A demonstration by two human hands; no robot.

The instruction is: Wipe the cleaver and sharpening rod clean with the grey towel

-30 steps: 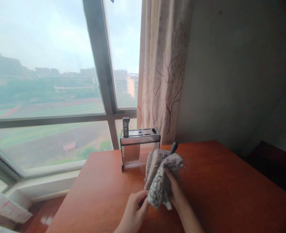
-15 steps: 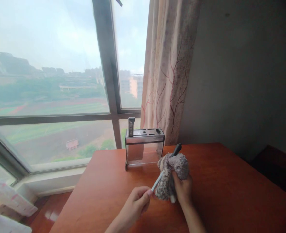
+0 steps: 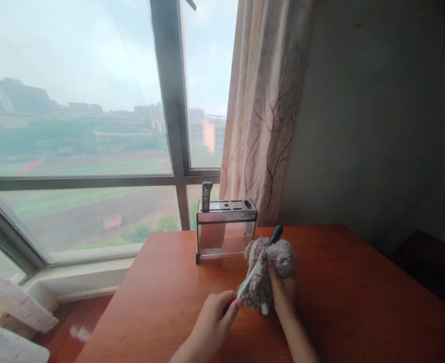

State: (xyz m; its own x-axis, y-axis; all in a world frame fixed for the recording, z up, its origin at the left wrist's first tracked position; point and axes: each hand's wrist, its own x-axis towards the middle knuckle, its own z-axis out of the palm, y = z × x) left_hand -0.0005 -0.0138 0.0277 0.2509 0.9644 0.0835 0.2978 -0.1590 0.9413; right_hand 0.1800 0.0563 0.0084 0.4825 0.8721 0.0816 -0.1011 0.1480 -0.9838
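A grey fluffy cloth [image 3: 260, 282] is bunched around a knife [image 3: 248, 282], whose black handle pokes out at the upper right and whose pale blade slants down to the left. My left hand [image 3: 216, 315] pinches the blade's lower end between thumb and fingers. From the right side, my right hand [image 3: 284, 292] is closed on the cloth; its fingers are mostly covered by the folds. Both hands are above the near half of the table.
Behind the cloth, on the reddish-brown table [image 3: 162, 282], stands a clear-sided knife block [image 3: 226, 214] with one dark-handled knife [image 3: 206, 196] in it. A window [image 3: 74, 136] and a patterned curtain [image 3: 263, 116] are beyond, with a grey wall [image 3: 381, 126] to the right.
The blade has turned a little and shows a broader side. The cloth's lower part has shifted slightly left along it. Both hands keep their grips, and the view has moved slightly.
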